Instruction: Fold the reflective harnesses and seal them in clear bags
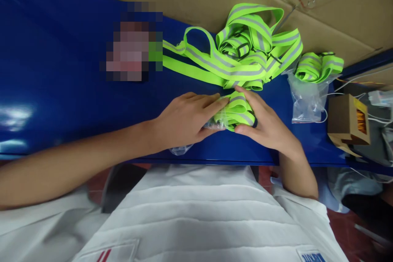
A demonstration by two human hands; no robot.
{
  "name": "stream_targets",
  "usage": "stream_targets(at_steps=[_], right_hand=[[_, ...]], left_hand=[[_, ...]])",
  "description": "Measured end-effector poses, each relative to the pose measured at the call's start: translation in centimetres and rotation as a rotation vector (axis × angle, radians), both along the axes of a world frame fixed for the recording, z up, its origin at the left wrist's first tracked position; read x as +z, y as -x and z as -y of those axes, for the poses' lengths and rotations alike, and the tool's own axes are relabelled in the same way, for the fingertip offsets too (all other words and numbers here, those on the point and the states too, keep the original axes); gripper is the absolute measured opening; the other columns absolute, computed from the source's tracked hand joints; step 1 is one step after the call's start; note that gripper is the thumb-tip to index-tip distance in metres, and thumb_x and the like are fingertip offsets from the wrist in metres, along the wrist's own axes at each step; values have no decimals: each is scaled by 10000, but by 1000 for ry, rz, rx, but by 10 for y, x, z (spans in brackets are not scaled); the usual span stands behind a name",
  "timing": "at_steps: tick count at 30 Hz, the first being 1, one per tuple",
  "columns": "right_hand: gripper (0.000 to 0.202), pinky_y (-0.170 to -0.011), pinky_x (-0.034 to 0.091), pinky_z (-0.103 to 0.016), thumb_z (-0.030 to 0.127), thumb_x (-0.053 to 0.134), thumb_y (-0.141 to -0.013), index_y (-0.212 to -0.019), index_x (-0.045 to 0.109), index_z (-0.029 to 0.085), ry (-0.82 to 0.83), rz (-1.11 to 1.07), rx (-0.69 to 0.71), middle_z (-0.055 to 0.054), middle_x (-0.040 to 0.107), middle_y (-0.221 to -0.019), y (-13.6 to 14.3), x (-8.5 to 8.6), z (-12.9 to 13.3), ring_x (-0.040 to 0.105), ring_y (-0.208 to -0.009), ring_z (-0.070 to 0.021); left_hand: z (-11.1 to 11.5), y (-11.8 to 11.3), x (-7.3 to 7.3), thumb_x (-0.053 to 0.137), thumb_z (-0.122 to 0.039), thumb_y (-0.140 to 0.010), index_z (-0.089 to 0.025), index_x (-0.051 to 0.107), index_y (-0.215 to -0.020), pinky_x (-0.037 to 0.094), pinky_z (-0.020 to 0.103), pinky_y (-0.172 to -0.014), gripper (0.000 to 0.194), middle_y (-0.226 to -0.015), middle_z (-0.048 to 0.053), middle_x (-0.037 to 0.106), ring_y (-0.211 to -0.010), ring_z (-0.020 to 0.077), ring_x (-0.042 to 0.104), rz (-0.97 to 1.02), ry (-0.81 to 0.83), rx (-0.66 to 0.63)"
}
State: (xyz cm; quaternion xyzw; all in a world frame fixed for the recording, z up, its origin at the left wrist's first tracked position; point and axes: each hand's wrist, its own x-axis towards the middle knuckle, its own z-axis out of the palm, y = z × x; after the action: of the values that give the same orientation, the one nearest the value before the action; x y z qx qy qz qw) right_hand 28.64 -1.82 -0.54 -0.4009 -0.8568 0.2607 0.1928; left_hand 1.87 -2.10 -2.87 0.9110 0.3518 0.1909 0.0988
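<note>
Head view: the left hand (187,119) grips a clear plastic bag (181,150) around the left end of a rolled yellow-green strap (241,108), while the right hand (267,123) clasps its right end between thumb and fingers. The roll is near the near edge of the blue table (80,102); looser straps (245,73) lie just beyond, on the far side. Farther right, another rolled strap (321,66) sits at a second clear bag (307,102), left of a cardboard box (342,116).

Runs lime green with a grey lengthwise stripe along the bundled strap (240,107) and heaped straps (238,71); shines blue on the table (70,98), white on the shirt (199,221).
</note>
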Motion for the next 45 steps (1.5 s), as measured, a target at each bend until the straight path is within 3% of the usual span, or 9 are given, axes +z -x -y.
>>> stream_targets(at_steps=[6,12,18,21,25,29,33,38,45], right_hand=[[747,-978,550,-466,814,460,-959,-1341,647,200,-314,106,-149,-146,765,-1257,5,-7,0,736,-1143,-340],[898,-681,527,-376,923,377,-896,-1381,553,188,-436,135,-293,-98,772,-977,23,-19,10,730,-745,-272],[863,-742,546,-399,857,286,-969,-1448,540,185,-556,170,-147,-120,785,-1042,25,-13,12,739,-766,-266],[998,-880,593,-443,913,467,-863,-1517,470,160,-424,153,21,-171,732,-1247,20,-8,13,743,-1048,-330],[924,-1034,585,-474,737,713,-861,-1576,454,213,-250,160,68,-204,524,-1491,10,1,14,588,-1368,-358],[542,-974,591,-440,558,737,-937,-1366,651,240,-432,72,33,-148,654,-1297,7,4,12,686,-1160,-305],[387,-801,580,-367,433,729,-971,-1292,667,227,-555,58,81,-92,767,-1095,7,0,9,726,-910,-244],[368,-799,569,-372,399,703,-989,-1312,653,231,-552,103,65,-90,771,-1115,7,2,14,716,-921,-246],[353,-786,557,-391,319,632,-1024,-1343,619,168,-651,235,97,-127,755,-1129,18,12,21,665,-927,-267]], left_hand=[[-1,-1,-2,557,-541,-1048,-127,466,-1562,549,377,-1073,665,-1479,151,658,-1316,293,677,148,148,11],[-1,-3,-3,628,-622,-982,-140,426,-1593,553,388,-1082,804,-1508,174,630,-1343,301,663,112,172,31],[1,-5,0,731,-489,-950,-177,486,-1557,569,397,-1057,725,-1518,147,623,-1294,309,690,83,144,57],[-2,-3,2,734,-352,-905,-206,585,-1466,594,361,-968,598,-1598,125,537,-1268,298,697,98,172,83],[-10,2,3,686,-318,-913,-221,667,-1333,562,288,-918,432,-1337,64,705,-1208,245,708,180,223,18],[-8,0,4,672,-421,-982,-205,685,-1252,534,263,-912,345,-1251,58,728,-1143,209,720,263,328,-75],[-1,-3,4,725,-564,-945,-186,558,-1449,519,338,-1036,652,-1423,117,674,-1282,257,668,248,279,-1],[-2,0,-1,620,-668,-959,-153,680,-1297,523,381,-982,618,-1270,130,753,-1117,270,729,179,-76,-43],[2,-3,5,579,-637,-990,-114,670,-1334,550,367,-928,632,-1233,146,768,-1055,262,745,142,-84,-60]])
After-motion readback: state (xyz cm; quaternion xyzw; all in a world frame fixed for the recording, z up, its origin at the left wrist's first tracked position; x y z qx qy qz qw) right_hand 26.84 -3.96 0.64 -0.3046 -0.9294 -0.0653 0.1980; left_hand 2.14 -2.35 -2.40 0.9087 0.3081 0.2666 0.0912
